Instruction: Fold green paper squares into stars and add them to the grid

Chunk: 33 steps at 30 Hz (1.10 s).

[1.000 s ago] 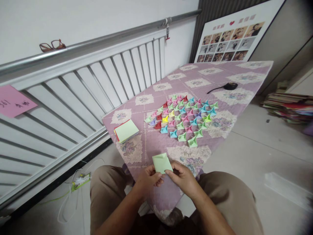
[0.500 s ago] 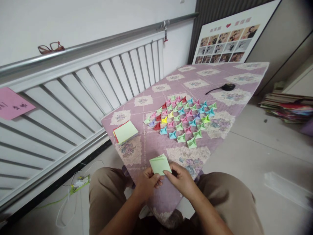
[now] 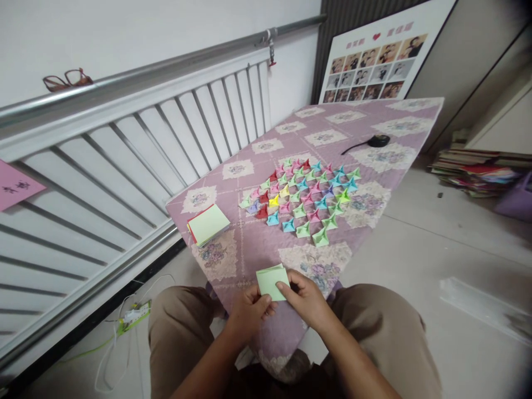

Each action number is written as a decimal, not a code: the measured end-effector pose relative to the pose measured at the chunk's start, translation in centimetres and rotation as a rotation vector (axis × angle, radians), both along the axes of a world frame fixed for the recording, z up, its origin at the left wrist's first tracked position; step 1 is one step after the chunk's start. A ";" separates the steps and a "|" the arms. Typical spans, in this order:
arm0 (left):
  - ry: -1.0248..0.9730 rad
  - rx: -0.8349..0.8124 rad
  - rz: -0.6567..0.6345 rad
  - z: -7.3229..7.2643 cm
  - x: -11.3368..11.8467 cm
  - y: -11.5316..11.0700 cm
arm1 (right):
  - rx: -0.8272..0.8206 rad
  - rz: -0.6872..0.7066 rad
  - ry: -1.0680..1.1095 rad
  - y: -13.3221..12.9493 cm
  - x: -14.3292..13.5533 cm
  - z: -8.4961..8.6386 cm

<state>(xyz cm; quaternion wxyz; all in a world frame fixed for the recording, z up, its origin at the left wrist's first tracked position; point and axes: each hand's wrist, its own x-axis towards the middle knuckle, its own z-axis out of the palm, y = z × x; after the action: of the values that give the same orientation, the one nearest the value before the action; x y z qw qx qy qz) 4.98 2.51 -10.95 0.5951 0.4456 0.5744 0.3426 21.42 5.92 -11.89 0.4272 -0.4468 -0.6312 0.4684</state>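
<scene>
A folded square of light green paper (image 3: pixel 270 281) is held up above the near corner of the table, its layers slightly parted along the top. My left hand (image 3: pixel 250 310) pinches its lower left corner between thumb and fingers. From the right side my right hand (image 3: pixel 302 295) grips it, with the thumb lying on the front face and the fingers behind. Beyond the hands, rows of small folded paper pieces (image 3: pixel 298 210) in green, pink, blue, red and yellow stand on the tablecloth. To the left lies a stack of paper sheets (image 3: pixel 210 224), light green on top.
The table wears a purple flowered cloth (image 3: pixel 257 249). A black object with a strap (image 3: pixel 378 141) lies toward its far right. A white radiator (image 3: pixel 137 144) runs along the left, with glasses (image 3: pixel 67 81) on the pipe above. On the floor are a power strip (image 3: pixel 135 316) and cables.
My right thumb has moved up and inward on the green paper, and the square is now held more level. The whole view has shifted slightly.
</scene>
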 end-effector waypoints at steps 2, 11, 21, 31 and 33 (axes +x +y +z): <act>0.012 -0.013 0.003 0.0 0.0 0.0 | -0.019 -0.001 0.008 0.0 0.0 -0.1; 0.064 -0.006 -0.057 0.0 0.0 -0.2 | -0.205 0.011 0.222 -0.2 -0.2 -0.4; 0.114 -0.010 -0.089 -0.4 -0.2 -0.2 | -0.191 -0.055 0.203 -0.1 -0.3 -0.9; 0.185 0.017 -0.087 -0.2 -0.3 -0.3 | -0.248 -0.093 0.282 -0.1 -0.6 -1.4; 0.186 0.018 -0.078 -0.5 -0.3 -0.3 | -0.263 -0.094 0.296 0.0 -0.7 -1.5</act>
<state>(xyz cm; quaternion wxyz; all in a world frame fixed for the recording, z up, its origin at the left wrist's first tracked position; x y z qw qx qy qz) 4.67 2.21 -11.41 0.5482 0.5028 0.6063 0.2812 20.75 5.88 -13.36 0.4748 -0.4541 -0.4733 0.5868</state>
